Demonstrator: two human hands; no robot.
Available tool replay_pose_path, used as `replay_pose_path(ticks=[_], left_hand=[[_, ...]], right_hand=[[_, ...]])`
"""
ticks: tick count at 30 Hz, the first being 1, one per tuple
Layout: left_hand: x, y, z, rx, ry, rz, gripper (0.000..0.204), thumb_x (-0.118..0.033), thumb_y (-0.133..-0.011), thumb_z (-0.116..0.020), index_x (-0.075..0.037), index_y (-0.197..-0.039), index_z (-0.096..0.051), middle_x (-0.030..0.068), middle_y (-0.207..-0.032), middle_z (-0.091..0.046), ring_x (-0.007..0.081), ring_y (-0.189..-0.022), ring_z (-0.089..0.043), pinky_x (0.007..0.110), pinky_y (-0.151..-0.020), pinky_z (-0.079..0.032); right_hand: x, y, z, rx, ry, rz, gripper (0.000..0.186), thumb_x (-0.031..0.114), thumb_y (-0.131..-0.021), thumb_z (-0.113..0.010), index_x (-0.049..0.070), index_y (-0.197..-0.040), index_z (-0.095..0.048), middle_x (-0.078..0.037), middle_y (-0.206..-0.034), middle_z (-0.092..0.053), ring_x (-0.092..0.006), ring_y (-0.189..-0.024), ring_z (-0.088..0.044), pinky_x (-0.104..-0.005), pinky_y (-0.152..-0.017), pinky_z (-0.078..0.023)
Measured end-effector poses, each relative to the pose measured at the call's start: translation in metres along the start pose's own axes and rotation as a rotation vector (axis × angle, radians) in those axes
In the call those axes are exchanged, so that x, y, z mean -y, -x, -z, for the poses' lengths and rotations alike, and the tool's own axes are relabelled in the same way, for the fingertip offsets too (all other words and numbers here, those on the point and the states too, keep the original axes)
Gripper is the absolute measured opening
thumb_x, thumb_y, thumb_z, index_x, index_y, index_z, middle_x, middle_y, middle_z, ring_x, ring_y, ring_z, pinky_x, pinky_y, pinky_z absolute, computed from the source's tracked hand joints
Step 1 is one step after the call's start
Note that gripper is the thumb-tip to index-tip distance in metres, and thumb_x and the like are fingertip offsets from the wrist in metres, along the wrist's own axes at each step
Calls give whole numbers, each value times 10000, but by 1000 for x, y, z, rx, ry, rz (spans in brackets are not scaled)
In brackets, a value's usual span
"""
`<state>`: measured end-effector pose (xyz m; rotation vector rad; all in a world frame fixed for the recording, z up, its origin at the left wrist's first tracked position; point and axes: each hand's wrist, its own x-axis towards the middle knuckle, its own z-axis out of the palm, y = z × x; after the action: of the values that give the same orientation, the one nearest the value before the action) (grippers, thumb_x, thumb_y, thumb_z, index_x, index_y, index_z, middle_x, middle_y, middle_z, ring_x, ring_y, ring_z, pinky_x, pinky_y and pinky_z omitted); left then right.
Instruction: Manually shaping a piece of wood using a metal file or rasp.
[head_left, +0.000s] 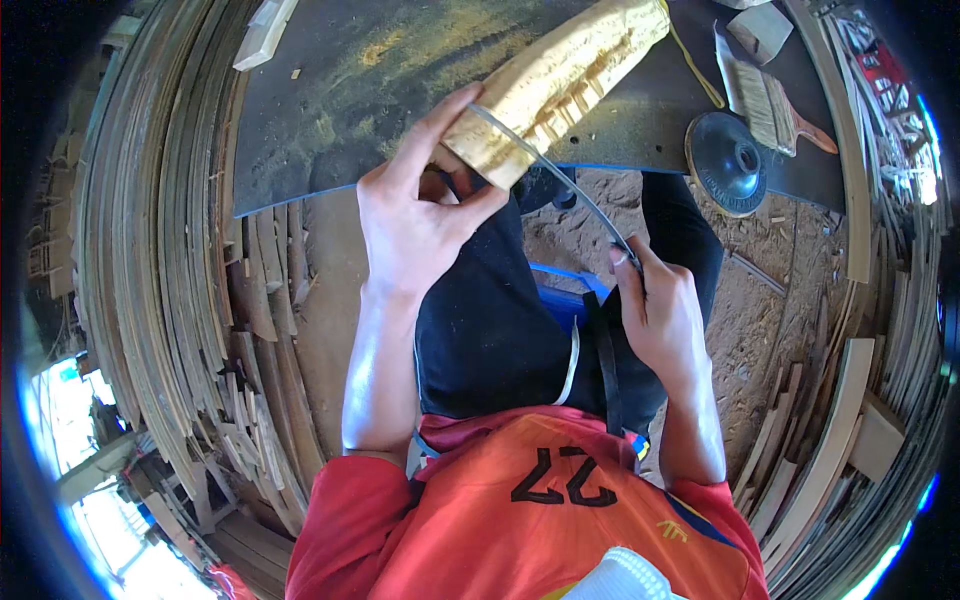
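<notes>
My left hand (415, 220) is closed on the lower end of a long, pale yellow wooden block (570, 65), which has a row of carved notches along one side and lies tilted up toward the right. A thin grey metal strip (585, 197) crosses that end of the block, near my left index finger, and runs down to the right. My right hand (655, 310) pinches the strip's other end, over my dark trousers.
A dark worktop (330, 100) carries a round black base (727, 165), a paintbrush (760, 105) and offcuts (760, 35). Stacked timber strips (150, 260) line the left; more boards (850, 410) stand at the right. Below is a dirt floor (750, 290).
</notes>
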<state>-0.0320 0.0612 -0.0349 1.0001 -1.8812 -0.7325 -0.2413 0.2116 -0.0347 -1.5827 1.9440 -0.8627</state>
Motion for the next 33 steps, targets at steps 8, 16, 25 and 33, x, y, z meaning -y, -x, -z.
replay_pose_path(ticks=[8, 16, 25, 33], left_hand=[[-10, -10, 3, 44, -165, 35, 796, -49, -696, -955, -155, -1432, -673, 108, -1216, -794, 194, -956, -794, 298, -749, -673], [-17, -1, 6, 4, -82, 95, 796, -55, -679, -899, -182, -1437, -692, -9, -660, -642, 42, -534, -581, 241, -529, -499], [-13, -3, 1, -21, -40, 85, 760, -70, -698, -910, -176, -1421, -699, -13, -648, -626, 42, -525, -578, 241, -510, -484], [-7, -5, 1, -56, -53, 19, 794, -23, -702, -901, -156, -1451, -673, 7, -692, -646, 29, -575, -597, 228, -544, -508]], right_hand=[[11, -19, 7, -15, 121, 141, 251, 262, -1052, -633, 50, -1164, -706, -271, -690, -658, -473, -670, -685, -557, -618, -552], [46, -17, 10, 47, 54, 98, 247, 276, -1064, -628, 36, -1073, -690, -251, -678, -668, -460, -654, -687, -559, -605, -549], [12, 17, 19, 96, 55, -8, 282, 270, -1073, -607, 5, -1092, -701, -279, -668, -653, -490, -658, -687, -576, -608, -551], [12, 3, 6, 114, -47, 17, 318, 278, -1076, -609, -14, -1179, -683, -301, -700, -655, -502, -708, -681, -568, -637, -551]])
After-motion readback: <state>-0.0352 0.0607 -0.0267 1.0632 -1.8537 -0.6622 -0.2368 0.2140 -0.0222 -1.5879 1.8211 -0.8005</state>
